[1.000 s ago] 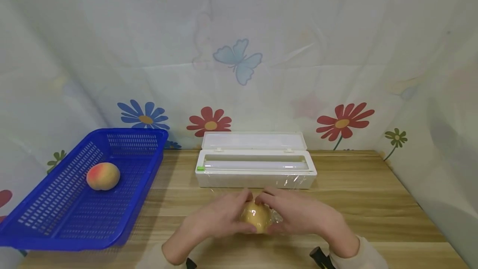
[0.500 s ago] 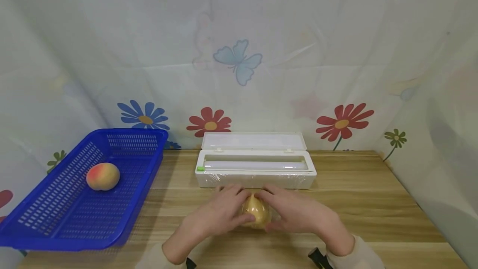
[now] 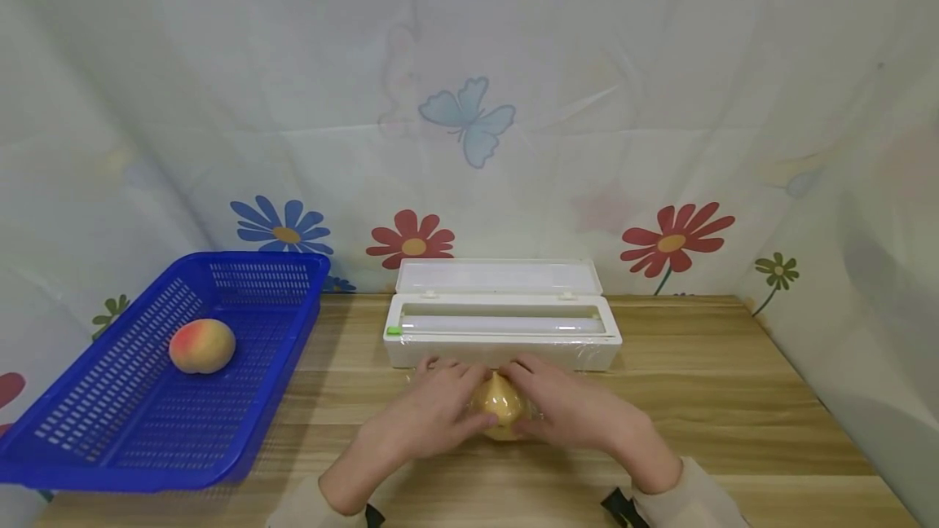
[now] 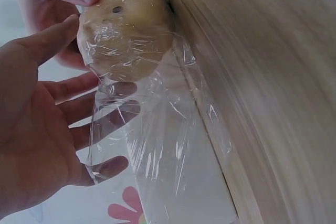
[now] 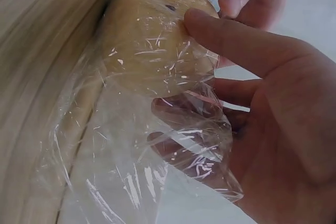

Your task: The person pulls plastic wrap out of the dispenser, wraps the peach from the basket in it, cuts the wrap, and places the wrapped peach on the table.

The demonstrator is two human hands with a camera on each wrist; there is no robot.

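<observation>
A yellow peach, covered in shiny cling film, lies between the two hands in front of the white box. From its left side my left hand holds it, thumb on the near face. My right hand grips the opposite side, thumb also near the front. In the left wrist view a dark spot marks the peach, and loose cling film trails in front of the left fingers. The right wrist view has film stretched over the right fingers as well. Each hand's far fingertips are partly hidden.
A white cling film dispenser stands behind the hands, lid raised, its roll visible and a green slider at the left. Another peach, blushed red, sits in a blue basket at the left. A flowered curtain hangs behind the table.
Both hands and the wrapped peach have moved slightly away from me, toward the dispenser. The peach has tipped so its pointed end shows more. Basket and dispenser stay put.
</observation>
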